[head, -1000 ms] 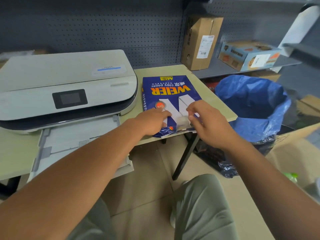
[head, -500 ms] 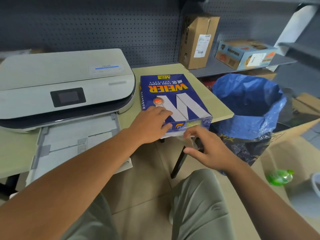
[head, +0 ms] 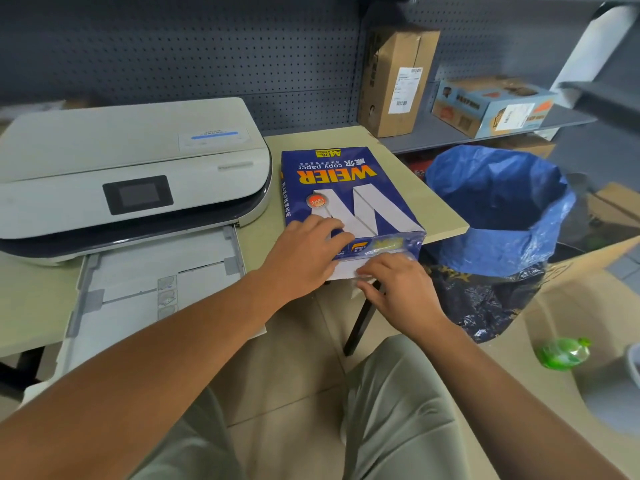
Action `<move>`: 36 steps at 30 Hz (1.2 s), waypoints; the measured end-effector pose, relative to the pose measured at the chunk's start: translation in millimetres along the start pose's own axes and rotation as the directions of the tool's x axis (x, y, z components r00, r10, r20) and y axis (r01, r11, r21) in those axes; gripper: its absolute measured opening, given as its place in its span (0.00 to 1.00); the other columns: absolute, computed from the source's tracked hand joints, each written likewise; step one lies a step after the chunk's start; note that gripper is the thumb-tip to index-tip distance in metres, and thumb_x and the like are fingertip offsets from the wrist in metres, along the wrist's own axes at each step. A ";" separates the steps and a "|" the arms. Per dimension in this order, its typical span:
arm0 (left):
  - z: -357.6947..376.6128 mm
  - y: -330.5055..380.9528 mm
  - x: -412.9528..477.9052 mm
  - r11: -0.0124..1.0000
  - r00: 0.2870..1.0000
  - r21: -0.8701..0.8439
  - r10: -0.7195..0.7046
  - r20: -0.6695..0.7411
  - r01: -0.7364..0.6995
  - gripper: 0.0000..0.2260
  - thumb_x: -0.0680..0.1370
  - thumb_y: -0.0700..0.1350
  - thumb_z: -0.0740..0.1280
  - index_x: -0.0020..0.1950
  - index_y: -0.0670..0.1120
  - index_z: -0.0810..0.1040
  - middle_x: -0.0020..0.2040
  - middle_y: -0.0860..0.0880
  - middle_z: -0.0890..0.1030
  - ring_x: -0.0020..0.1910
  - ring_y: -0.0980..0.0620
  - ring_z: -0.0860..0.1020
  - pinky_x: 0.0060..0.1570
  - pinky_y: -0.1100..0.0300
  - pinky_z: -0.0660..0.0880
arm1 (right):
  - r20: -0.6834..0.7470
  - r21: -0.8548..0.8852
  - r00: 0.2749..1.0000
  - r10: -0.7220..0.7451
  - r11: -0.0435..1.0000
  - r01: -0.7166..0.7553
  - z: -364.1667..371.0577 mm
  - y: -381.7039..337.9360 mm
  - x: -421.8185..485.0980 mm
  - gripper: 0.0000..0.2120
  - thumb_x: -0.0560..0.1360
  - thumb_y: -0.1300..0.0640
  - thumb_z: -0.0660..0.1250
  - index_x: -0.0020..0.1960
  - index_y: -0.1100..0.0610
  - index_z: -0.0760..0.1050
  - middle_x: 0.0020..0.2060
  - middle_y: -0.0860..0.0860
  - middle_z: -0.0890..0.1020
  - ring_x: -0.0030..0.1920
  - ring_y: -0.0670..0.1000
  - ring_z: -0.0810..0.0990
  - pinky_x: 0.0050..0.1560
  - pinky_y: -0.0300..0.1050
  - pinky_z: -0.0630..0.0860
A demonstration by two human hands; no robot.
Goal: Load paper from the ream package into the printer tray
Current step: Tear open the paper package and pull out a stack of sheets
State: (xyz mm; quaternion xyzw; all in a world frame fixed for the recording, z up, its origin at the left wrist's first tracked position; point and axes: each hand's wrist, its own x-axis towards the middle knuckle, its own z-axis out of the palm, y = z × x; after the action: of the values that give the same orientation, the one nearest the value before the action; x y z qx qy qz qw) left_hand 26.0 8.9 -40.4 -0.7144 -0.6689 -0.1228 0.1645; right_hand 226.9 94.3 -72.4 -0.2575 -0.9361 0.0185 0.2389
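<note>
A blue ream package [head: 346, 188] marked "WEIER copy paper" lies flat on the table, right of the printer [head: 131, 174]. Its near end is torn open and white paper [head: 344, 269] shows there. My left hand [head: 304, 254] rests flat on the package's near end, pressing it down. My right hand [head: 398, 285] is at the open end, fingertips on the edge of the exposed sheets. The printer's paper tray [head: 152, 285] is pulled out toward me and looks bare inside.
A bin with a blue bag [head: 498, 209] stands right of the table. Cardboard boxes [head: 394, 81] sit on a shelf behind it. A green bottle [head: 564, 353] lies on the floor at right. The table edge [head: 446, 233] runs just beside the package.
My right hand dropped below the package's end half a second ago, then came back up to the exposed paper edge. The left hand stayed on the package.
</note>
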 end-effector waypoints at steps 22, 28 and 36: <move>-5.9 0.8 1.0 0.996 0.956 -0.083 -0.061 -0.286 0.039 0.10 0.80 0.49 0.66 0.56 0.45 0.81 0.55 0.47 0.83 0.56 0.48 0.77 0.46 0.50 0.79 | 0.052 -0.099 0.996 0.079 0.992 -0.073 -2.2 7.2 59.2 0.06 0.76 0.58 0.67 0.49 0.54 0.83 0.44 0.55 0.85 0.43 0.58 0.82 0.42 0.47 0.76; -6.4 1.2 1.1 0.997 0.955 -0.074 -0.052 -0.293 0.031 0.09 0.79 0.48 0.67 0.55 0.44 0.81 0.55 0.47 0.83 0.55 0.47 0.78 0.45 0.49 0.79 | 0.088 -0.080 0.996 0.017 0.997 -0.010 -5.8 14.4 66.4 0.06 0.75 0.58 0.68 0.46 0.55 0.83 0.39 0.56 0.84 0.39 0.60 0.82 0.41 0.45 0.73; -5.8 -0.3 0.3 0.997 0.957 -0.073 -0.051 -0.287 0.031 0.10 0.80 0.48 0.67 0.56 0.45 0.80 0.56 0.46 0.82 0.56 0.47 0.78 0.45 0.49 0.79 | 0.142 -0.010 0.990 0.024 1.000 -0.023 -22.1 8.9 66.8 0.09 0.79 0.58 0.65 0.53 0.54 0.84 0.45 0.56 0.85 0.46 0.60 0.82 0.50 0.46 0.75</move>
State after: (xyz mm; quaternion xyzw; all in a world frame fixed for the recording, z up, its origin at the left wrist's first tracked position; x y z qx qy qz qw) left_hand 25.9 6.9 -34.9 -0.6800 -0.6478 -0.2517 0.2335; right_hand 190.9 132.8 -25.0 -0.2677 -0.9476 0.0356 0.1704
